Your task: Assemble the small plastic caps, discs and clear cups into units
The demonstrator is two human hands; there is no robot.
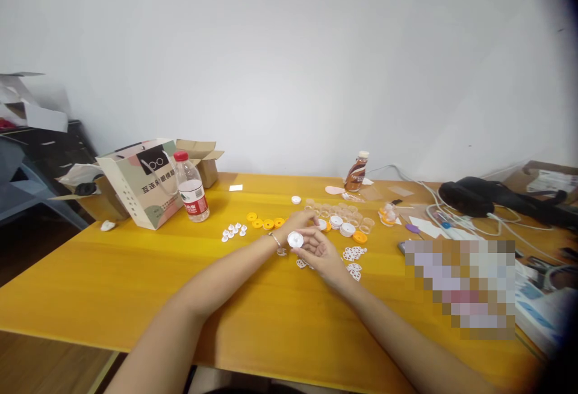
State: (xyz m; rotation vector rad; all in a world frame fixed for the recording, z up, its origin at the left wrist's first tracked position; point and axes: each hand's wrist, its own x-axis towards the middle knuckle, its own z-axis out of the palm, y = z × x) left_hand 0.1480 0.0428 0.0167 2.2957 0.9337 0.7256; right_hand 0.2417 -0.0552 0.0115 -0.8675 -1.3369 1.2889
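Note:
Over the middle of the yellow table (112, 285), both my hands meet on a small round white cap (295, 239). My left hand (298, 223), with a thin bracelet at the wrist, curls over the cap from the far side and grips it. From below, my right hand (321, 252) cups the cap, palm up with bent fingers. Beside my right hand lie flat white lace-like pieces (353, 253). Just beyond my hands are yellow rings (263, 222), small white parts (233, 231), white caps (347, 229) and clear little cups (343, 209).
A paper gift bag (142, 183), a water bottle with a red cap (191, 187) and a cardboard box (205, 158) stand at the back left. A brown drink bottle (356, 172) stands at the back. Cables (433, 204) and a black object (478, 195) lie at the right.

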